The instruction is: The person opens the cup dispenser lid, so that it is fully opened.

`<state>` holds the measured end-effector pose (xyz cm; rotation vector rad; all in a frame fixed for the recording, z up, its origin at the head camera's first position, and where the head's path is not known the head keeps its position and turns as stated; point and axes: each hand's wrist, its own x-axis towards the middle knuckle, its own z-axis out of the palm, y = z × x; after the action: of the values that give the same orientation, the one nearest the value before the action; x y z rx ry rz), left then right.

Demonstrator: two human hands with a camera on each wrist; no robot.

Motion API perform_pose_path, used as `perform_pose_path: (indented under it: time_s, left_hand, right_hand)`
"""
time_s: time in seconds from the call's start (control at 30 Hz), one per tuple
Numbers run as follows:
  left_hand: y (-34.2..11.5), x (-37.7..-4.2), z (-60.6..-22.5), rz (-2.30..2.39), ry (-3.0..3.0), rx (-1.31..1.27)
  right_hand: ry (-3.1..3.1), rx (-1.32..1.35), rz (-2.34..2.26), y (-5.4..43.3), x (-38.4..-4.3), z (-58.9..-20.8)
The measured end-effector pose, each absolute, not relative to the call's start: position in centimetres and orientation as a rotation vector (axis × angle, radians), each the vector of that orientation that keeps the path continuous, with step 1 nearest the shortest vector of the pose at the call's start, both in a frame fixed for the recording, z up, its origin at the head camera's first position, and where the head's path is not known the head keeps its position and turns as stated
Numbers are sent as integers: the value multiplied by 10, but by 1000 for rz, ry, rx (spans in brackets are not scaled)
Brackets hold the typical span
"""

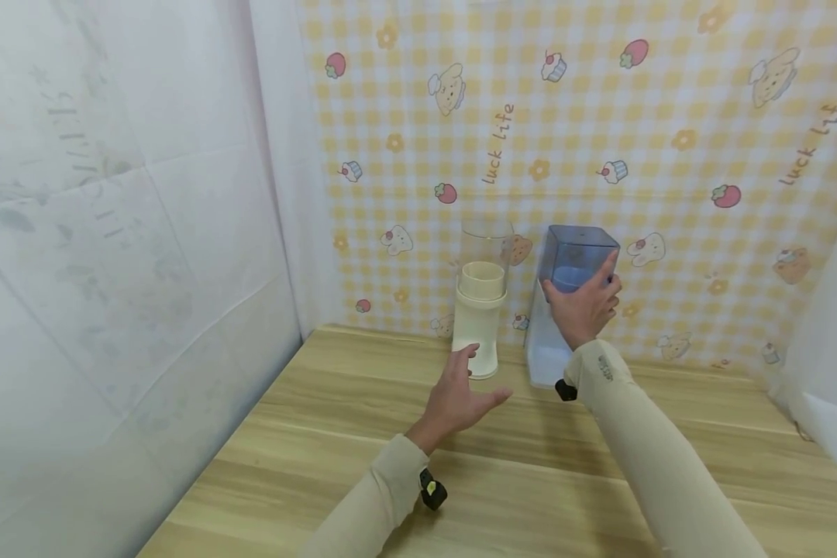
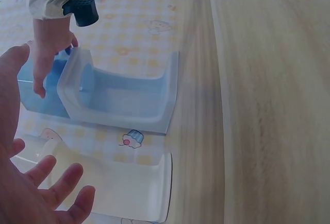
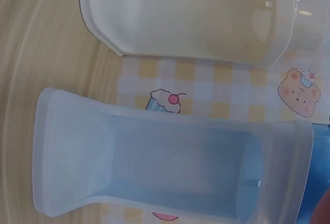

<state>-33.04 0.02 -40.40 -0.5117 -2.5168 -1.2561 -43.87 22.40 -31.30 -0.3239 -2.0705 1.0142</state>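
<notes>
Two upright dispensers stand against the cloth backdrop. The right one is blue and boxy, with a see-through blue top point(image 1: 577, 237) on a pale, open-fronted stand point(image 3: 175, 157). My right hand point(image 1: 587, 306) grips the sides of that top, thumb on the left and fingers on the right. To the left is a round cream dispenser point(image 1: 480, 318) with a clear cylinder above. My left hand point(image 1: 453, 399) is in front of its base, fingers spread and thumb pointing right, holding nothing. The left wrist view shows this hand point(image 2: 31, 183) overlapping the cream dispenser.
Both dispensers stand at the back of a wood-grain table point(image 1: 307, 449). Behind them hangs a yellow checked cloth point(image 1: 572, 116) with cartoon prints. White sheets point(image 1: 125, 232) hang along the left side, and another white sheet point(image 1: 826, 364) is at the right.
</notes>
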Motion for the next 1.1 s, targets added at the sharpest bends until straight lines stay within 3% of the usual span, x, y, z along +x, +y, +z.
perform_pose_path:
  time_s: [1.1]
  left_hand:
    - [-5,-317,-399,-1292,-2556,-622]
  right_hand:
    - [-2083,-98,934,241,-391,-326]
